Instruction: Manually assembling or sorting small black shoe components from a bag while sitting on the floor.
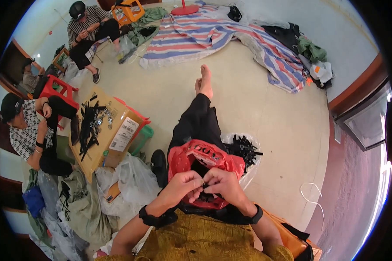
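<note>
Over my lap, my left hand [184,188] and my right hand [224,185] meet with fingertips pinched together. Between them is a small black piece [205,185], mostly covered by the fingers; its exact kind does not show. Under both hands a red plastic bag [178,162] sits with its mouth open, dark inside. Beside my right thigh, a clear plastic bag [255,140] holds a heap of short black strap-like pieces [244,152]. Both wrists wear black bands.
A cardboard box [117,115] at left carries black strips and metal rings. Two people sit on the left with small things in hand. Plastic bags [135,174] and a black shoe [159,167] lie nearby. Striped sheeting [196,32] covers the far floor; a white cord [311,198] lies right.
</note>
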Motion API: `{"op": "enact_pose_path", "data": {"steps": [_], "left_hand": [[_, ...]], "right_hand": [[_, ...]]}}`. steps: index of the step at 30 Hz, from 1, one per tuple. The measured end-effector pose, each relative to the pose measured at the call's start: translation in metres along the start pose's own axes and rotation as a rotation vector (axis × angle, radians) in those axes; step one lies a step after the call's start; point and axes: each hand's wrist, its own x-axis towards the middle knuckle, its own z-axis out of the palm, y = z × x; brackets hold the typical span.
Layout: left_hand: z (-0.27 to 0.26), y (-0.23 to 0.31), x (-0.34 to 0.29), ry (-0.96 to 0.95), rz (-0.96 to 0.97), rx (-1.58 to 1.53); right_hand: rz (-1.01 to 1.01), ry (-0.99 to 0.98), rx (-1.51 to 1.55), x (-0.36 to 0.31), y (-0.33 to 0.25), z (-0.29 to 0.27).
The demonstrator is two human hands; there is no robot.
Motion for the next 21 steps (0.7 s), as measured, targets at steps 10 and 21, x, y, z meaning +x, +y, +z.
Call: {"op": "enact_pose_path", "data": {"steps": [10, 21], "left_hand": [[0.009, 0.011, -0.005, 0.198, 0.078, -0.09], [0.009, 0.019, -0.012, 0.183, 0.083, 0.038]], "right_hand": [[0.025, 0.041, 0.115, -0.005, -0.019, -0.007], [-0.119, 0.105, -0.114, -0.008, -0.022, -0.005]]}}
